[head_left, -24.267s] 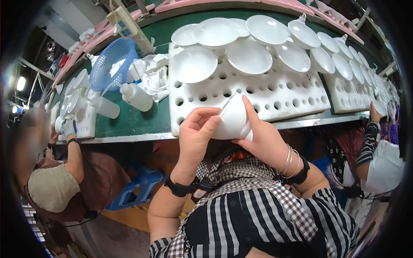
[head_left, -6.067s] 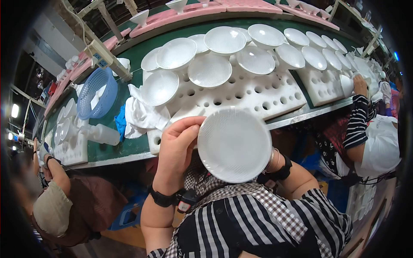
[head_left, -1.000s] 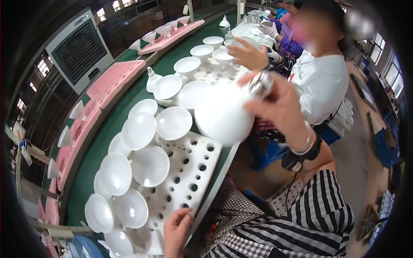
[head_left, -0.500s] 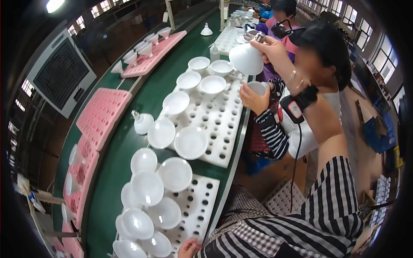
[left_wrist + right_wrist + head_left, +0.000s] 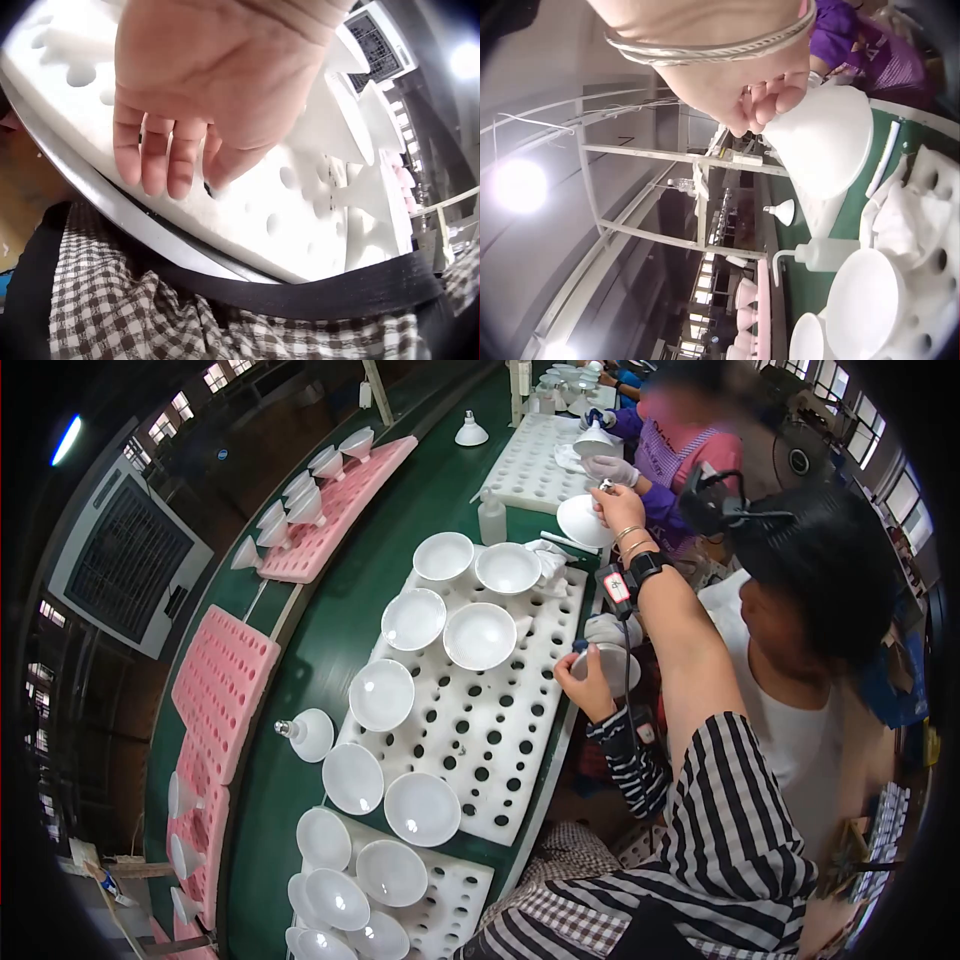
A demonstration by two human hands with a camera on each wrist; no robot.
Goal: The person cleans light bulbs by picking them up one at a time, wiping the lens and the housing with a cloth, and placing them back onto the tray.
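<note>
My right hand [image 5: 622, 515] partly hides the lamp [image 5: 583, 523] it grips, and my left hand [image 5: 214, 82] covers part of the white tray [image 5: 244, 225] behind it.

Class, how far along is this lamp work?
Apparently done: lamps standing face-up on the white boards. In hand: one lamp, held by its narrow end in the right hand. Perhaps left: the many unfilled holes, though the target count isn't shown.

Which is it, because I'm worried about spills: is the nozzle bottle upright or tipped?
Upright: the bottle stands on the green tabletop, nozzle at the top.
</note>
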